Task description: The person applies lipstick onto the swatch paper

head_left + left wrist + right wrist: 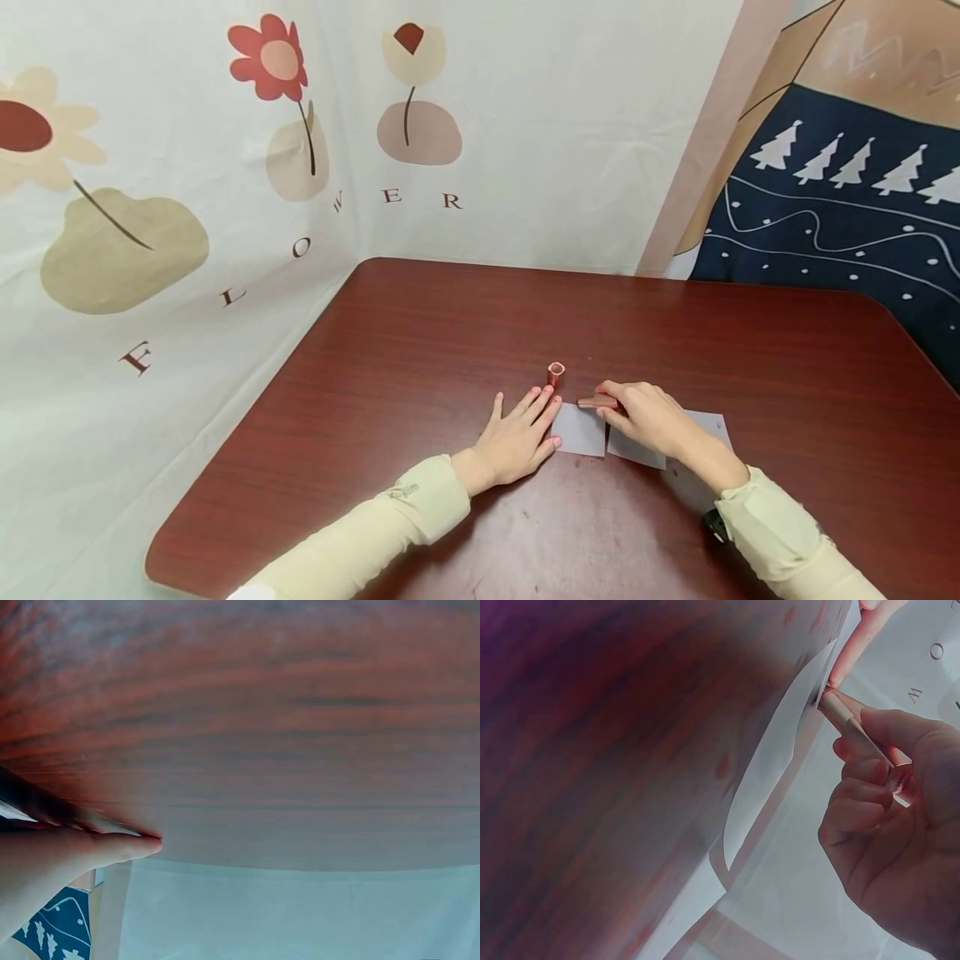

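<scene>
A rose-gold tube that looks like a lipstick point(597, 402) is gripped between the thumb and curled fingers of my right hand point(651, 417). In the right wrist view the tube point(855, 727) slants down to the paper; its tip is hard to make out. Below it lies a small white paper point(581, 432). My left hand point(517, 442) rests flat with fingers spread, some at the paper's left edge. Just beyond its fingertips stands a rose-gold cap point(555, 375), its hollow end up. A second white paper point(633, 447) lies partly under my right hand.
More white paper point(712, 425) shows beyond my right wrist; I cannot tell whether it is a separate sheet. The dark red wooden table point(420, 350) meets a white curtain point(540, 167) with printed flowers at the back and left. A navy patterned cloth point(847, 192) hangs at the right.
</scene>
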Demonstrator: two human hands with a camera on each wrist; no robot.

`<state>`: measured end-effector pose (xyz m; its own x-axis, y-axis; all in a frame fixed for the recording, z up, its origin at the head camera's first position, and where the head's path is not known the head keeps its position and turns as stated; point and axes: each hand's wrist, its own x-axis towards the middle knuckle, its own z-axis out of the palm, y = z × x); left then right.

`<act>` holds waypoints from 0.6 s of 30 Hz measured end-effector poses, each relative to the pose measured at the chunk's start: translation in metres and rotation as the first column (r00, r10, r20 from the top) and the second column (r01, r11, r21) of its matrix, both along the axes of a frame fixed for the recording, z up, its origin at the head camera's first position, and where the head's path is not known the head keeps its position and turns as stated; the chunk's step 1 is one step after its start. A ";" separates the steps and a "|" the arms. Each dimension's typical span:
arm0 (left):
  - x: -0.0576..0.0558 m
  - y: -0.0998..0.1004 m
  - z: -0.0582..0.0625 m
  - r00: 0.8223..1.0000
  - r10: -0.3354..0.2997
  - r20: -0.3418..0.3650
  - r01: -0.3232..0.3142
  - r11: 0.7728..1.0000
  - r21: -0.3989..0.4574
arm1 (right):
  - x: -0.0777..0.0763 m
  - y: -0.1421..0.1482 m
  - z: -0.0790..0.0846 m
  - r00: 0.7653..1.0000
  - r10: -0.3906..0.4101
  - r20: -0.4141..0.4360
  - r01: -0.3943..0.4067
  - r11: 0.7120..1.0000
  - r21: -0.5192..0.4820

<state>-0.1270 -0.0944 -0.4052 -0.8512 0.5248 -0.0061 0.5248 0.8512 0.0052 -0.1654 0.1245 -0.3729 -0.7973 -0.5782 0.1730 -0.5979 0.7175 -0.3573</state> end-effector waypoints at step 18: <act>-0.001 0.000 -0.003 1.000 0.004 -0.014 -0.004 1.000 -0.022 | 0.002 0.001 -0.001 0.998 0.048 -0.041 -0.049 0.999 -0.013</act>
<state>-0.1277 -0.0948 -0.4079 -0.8535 0.5210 -0.0052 0.5210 0.8533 -0.0208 -0.1633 0.1251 -0.3737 -0.7605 -0.6133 0.2133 -0.6462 0.6826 -0.3414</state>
